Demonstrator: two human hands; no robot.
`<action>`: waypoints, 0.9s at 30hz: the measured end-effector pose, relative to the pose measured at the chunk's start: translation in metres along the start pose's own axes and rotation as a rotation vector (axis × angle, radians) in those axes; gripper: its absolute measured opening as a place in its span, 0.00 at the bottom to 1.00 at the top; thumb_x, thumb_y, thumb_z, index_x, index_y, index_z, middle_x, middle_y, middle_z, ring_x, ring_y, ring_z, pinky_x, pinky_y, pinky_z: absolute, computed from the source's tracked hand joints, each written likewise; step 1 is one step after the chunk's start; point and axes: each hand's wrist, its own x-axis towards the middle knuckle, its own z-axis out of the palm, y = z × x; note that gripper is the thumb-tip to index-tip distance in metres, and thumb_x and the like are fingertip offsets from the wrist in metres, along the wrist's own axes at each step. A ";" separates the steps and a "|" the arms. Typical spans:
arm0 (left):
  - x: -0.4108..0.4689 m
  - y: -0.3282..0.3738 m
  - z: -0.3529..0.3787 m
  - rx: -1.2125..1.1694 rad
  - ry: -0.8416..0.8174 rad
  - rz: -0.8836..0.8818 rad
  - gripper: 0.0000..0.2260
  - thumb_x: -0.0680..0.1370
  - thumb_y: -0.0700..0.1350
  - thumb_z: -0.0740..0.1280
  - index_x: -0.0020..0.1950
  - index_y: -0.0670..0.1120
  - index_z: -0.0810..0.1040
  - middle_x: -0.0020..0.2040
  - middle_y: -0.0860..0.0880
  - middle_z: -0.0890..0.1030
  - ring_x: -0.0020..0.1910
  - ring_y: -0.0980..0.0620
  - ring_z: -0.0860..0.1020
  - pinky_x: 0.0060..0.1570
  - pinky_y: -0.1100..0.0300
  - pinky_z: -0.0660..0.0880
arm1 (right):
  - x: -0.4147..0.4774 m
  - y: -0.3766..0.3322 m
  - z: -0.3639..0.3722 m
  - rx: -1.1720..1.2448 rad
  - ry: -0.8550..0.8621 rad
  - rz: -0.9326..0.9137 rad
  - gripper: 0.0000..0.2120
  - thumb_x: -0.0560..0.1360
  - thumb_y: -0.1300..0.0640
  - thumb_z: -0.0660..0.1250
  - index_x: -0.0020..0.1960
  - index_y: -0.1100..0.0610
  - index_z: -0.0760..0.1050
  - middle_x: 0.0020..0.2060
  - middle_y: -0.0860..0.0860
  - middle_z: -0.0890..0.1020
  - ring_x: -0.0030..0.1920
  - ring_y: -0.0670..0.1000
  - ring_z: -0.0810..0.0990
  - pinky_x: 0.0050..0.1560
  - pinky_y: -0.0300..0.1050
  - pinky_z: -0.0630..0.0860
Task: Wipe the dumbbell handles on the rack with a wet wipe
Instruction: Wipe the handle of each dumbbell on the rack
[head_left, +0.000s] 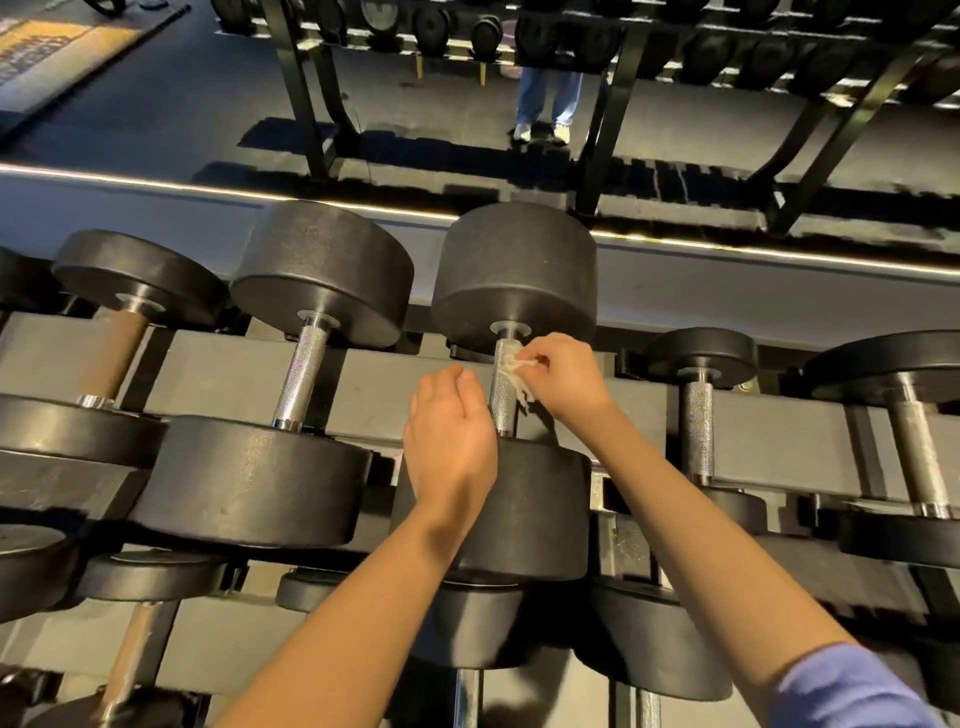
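Risks noted, judged from the layout:
- The wet wipe (511, 371) was small, bunched and frayed. It covered only a short stretch at the far end of the handle (503, 410), so the near part and the underside could go unwiped unless it was dragged the full length and round the bar.
- The knurling looked coarse. A thin wipe could snag and leave lint on the steel.
- It was held by a pinch only. If it slipped, it could drop through the gap into the rack (223, 374) below.
- Fingers worked close under the far head of the middle dumbbell (514, 270), and a roll of the weight could nip them.
- Other handles remained to the left (301, 379) and right (697, 426). One scrap might dry out before it reached them.

Hands:
- Right hand (563, 371): narrow, with fingertips and thumb pinching the wipe against the right side of the handle, just below the collar of the far head.
- Left hand (449, 436): back toward the camera, fingers loosely curled, nothing seen in it. It hung just left of the same handle, over the near head. I could not tell whether it touched the bar.

Location: the wipe lay on the middle dumbbell's handle, on the top tier of the rack.
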 end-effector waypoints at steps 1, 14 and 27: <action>0.000 0.000 0.000 0.000 0.001 0.007 0.16 0.84 0.49 0.50 0.64 0.46 0.73 0.53 0.57 0.69 0.57 0.57 0.68 0.59 0.61 0.62 | -0.003 -0.002 0.001 0.062 0.000 0.059 0.04 0.75 0.62 0.67 0.45 0.59 0.80 0.42 0.53 0.79 0.39 0.48 0.75 0.33 0.26 0.67; 0.010 -0.008 -0.008 0.144 -0.219 0.092 0.17 0.83 0.51 0.52 0.68 0.49 0.70 0.66 0.50 0.73 0.66 0.50 0.68 0.67 0.56 0.63 | -0.020 -0.002 0.006 0.240 0.004 0.107 0.05 0.72 0.59 0.71 0.47 0.60 0.82 0.37 0.47 0.78 0.37 0.42 0.74 0.35 0.25 0.67; 0.012 -0.025 -0.015 -0.147 -0.126 -0.003 0.15 0.84 0.42 0.51 0.68 0.48 0.70 0.62 0.55 0.72 0.62 0.61 0.68 0.55 0.82 0.59 | 0.011 0.009 0.004 -0.168 -0.083 -0.374 0.13 0.77 0.59 0.61 0.53 0.61 0.82 0.50 0.57 0.78 0.50 0.58 0.75 0.49 0.43 0.68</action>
